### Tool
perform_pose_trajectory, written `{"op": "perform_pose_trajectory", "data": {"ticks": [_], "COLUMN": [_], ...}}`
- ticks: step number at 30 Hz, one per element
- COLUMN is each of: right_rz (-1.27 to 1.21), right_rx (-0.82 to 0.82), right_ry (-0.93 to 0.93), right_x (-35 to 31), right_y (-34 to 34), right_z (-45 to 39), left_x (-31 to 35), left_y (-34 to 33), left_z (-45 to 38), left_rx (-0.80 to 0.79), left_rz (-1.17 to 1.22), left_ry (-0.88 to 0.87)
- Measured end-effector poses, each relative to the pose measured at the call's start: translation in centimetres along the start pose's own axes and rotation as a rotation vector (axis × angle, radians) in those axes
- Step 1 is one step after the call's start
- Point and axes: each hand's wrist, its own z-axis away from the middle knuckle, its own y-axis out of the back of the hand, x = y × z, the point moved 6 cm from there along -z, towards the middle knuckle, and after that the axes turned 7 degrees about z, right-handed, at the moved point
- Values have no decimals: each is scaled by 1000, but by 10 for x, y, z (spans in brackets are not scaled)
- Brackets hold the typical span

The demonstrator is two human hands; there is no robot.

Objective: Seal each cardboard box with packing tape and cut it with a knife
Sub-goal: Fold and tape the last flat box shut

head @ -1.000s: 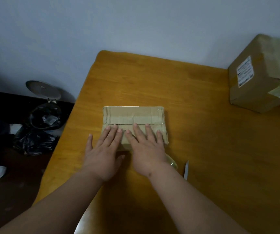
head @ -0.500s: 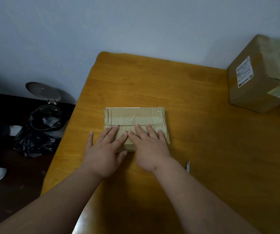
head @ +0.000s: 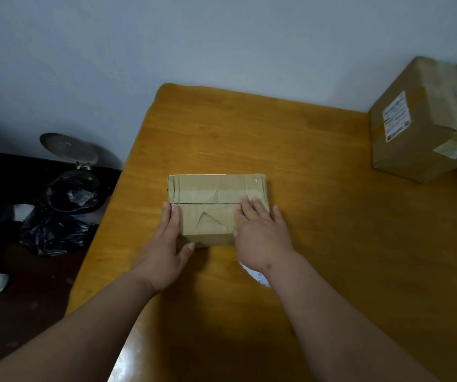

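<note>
- The small cardboard box (head: 216, 205) lies flat on the wooden table (head: 332, 230), near the table's left edge and roughly in the middle of my view.
- My left hand (head: 168, 252) rests flat with its fingers spread open along the box's 9 o'clock edge, fingertips up on the top face and the thumb against the near side. It grips nothing.
- My right hand (head: 260, 235) lies palm down over the box's 3 o'clock end, fingers loose and flat, covering that near corner. It grips nothing either.
- The two hands sit well apart, with the middle of the box top bare between them.
- A band of packing tape (head: 208, 194) runs from 9 to 3 o'clock across the top, along the flap seam, with a crease in its middle.
- On the near half of the top there is a triangular tear or dent (head: 208, 219) in the card.
- Something pale (head: 252, 274) shows on the table just under my right wrist, toward 5 o'clock of the box; I cannot tell what it is.
- A larger cardboard box (head: 426, 119) with a white label (head: 397, 116) stands at 2 o'clock, well apart, by the wall (head: 221, 37).
- Off the table at 9 o'clock, an open bin (head: 72, 188) with a black liner stands on the dark floor.
</note>
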Motion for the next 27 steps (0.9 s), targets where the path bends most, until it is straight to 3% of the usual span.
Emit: {"op": "perform_pose_trajectory", "data": {"ticks": [2, 5, 8, 12, 16, 18, 21, 24, 27], "right_rz": [-15, -228, -549, -821, -945, -998, -1005, -1088, -1247], "right_rx": [25, 212, 371, 315, 83, -54, -64, -49, -79], "right_ry": [4, -43, -227, -423, -405, -359, -298, -262, -231], "right_x": [1, 12, 42, 72, 69, 57, 46, 44, 43], "right_y": [8, 23, 24, 0, -25, -38, -44, -46, -51], "right_z": [-4, 2, 19, 44, 59, 62, 63, 67, 79], "left_x": [-1, -2, -3, -5, -6, -3, 0, 0, 5], "left_y": [2, 10, 23, 31, 3, -5, -17, -42, -72], "left_z": [-2, 0, 9, 25, 29, 31, 32, 30, 36], "left_rx": [-27, 44, 315, 609, 471, 495, 504, 291, 77], "left_rz": [10, 27, 34, 78, 283, 355, 386, 440, 693], "left_ry": [2, -33, 3, 117, 222, 235, 278, 361, 518]}}
